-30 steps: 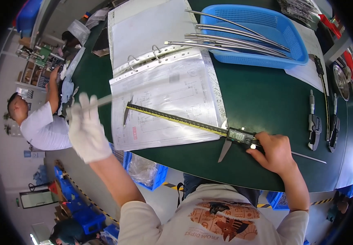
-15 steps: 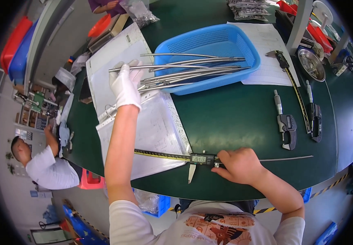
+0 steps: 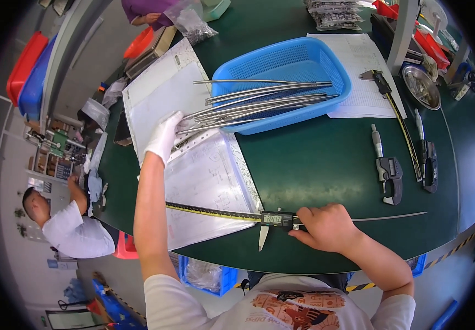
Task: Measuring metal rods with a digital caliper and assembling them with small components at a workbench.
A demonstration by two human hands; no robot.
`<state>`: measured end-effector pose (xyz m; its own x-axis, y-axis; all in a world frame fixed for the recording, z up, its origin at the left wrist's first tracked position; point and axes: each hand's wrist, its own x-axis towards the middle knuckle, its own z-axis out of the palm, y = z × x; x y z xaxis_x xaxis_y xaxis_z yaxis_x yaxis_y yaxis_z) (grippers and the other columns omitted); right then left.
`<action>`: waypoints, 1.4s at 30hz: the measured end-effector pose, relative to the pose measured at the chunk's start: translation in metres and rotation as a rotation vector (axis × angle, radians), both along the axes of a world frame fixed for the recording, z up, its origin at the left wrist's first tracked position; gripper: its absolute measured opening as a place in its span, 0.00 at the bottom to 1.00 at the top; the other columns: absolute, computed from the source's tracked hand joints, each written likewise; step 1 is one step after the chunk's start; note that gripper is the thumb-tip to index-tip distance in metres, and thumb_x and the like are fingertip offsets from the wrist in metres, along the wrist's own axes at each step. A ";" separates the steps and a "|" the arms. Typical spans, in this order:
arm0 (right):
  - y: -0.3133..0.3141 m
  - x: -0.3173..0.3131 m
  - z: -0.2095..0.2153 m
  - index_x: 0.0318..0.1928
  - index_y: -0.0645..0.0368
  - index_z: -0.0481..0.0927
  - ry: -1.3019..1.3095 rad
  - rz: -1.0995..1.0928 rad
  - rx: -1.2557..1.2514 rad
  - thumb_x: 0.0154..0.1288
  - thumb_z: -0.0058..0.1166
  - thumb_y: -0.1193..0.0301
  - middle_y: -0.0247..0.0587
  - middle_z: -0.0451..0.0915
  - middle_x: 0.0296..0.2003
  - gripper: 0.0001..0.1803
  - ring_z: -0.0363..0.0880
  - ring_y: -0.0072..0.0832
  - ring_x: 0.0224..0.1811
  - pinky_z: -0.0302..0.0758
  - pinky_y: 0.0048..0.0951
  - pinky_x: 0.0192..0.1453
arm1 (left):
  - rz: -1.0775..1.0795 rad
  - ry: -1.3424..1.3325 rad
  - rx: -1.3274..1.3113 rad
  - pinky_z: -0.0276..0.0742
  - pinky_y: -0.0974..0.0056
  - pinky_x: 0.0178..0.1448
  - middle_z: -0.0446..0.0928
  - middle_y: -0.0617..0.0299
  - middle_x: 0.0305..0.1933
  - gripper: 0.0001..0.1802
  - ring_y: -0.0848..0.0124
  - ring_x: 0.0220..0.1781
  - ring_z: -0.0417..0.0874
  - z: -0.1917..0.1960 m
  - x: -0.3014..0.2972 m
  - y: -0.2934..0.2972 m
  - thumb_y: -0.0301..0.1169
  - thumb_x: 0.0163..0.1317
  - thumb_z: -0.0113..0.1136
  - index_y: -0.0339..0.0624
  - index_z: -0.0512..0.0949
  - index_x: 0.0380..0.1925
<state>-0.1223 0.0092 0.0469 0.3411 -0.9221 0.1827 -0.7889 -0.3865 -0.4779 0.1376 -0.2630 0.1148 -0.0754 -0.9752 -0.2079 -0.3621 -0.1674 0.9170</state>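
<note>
My white-gloved left hand (image 3: 163,137) is at the left ends of a bundle of long, thin metal rods (image 3: 248,110), its fingers closed around a rod end. Fingertips are partly hidden. The rods lean out over the rim of a blue perforated basket (image 3: 292,124). In my bare right hand (image 3: 328,228) is the slider of a long digital caliper (image 3: 279,219), the thumb below. One jaw points toward me. The caliper's scale runs left across plastic-sleeved sheets (image 3: 207,187) and passes behind my left forearm; a thin metal strip continues right of my fist.
To the right lie two micrometers (image 3: 388,170) (image 3: 429,165) and a second caliper (image 3: 397,107). A metal bowl (image 3: 420,88) stands behind them. Written paper (image 3: 353,60) lies beside the basket. Another person (image 3: 75,228) sits at far left; someone in purple (image 3: 149,11) is at the back.
My left hand has moved down and slightly left, to the rod ends; the single rod it held apart now lies lower among the others. My right hand still holds the caliper.
</note>
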 end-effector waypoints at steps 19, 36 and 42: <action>-0.001 0.005 0.002 0.24 0.57 0.65 0.004 -0.003 -0.025 0.51 0.58 0.58 0.39 0.69 0.12 0.19 0.70 0.38 0.14 0.67 0.35 0.18 | -0.457 -0.626 -0.209 0.69 0.67 0.48 0.77 0.58 0.34 0.14 0.69 0.40 0.76 0.024 -0.069 -0.027 0.33 0.48 0.64 0.38 0.78 0.34; 0.004 0.003 0.005 0.29 0.59 0.68 0.053 -0.006 -0.013 0.55 0.53 0.54 0.40 0.72 0.16 0.20 0.73 0.40 0.16 0.69 0.37 0.20 | -0.273 0.579 -0.200 0.75 0.65 0.44 0.77 0.58 0.38 0.11 0.68 0.40 0.79 0.051 -0.198 0.015 0.33 0.61 0.52 0.40 0.73 0.40; 0.008 0.007 0.003 0.33 0.59 0.69 0.087 -0.020 -0.011 0.55 0.53 0.55 0.41 0.74 0.20 0.19 0.75 0.39 0.18 0.70 0.37 0.21 | -0.113 0.757 -0.374 0.80 0.59 0.43 0.75 0.44 0.41 0.09 0.57 0.41 0.80 0.064 -0.145 0.033 0.27 0.64 0.43 0.35 0.68 0.41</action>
<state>-0.1152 0.0176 0.0503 0.3378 -0.9270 0.1628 -0.8349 -0.3750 -0.4030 -0.0074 -0.2301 0.1791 -0.1654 -0.9479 0.2722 0.3743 0.1950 0.9066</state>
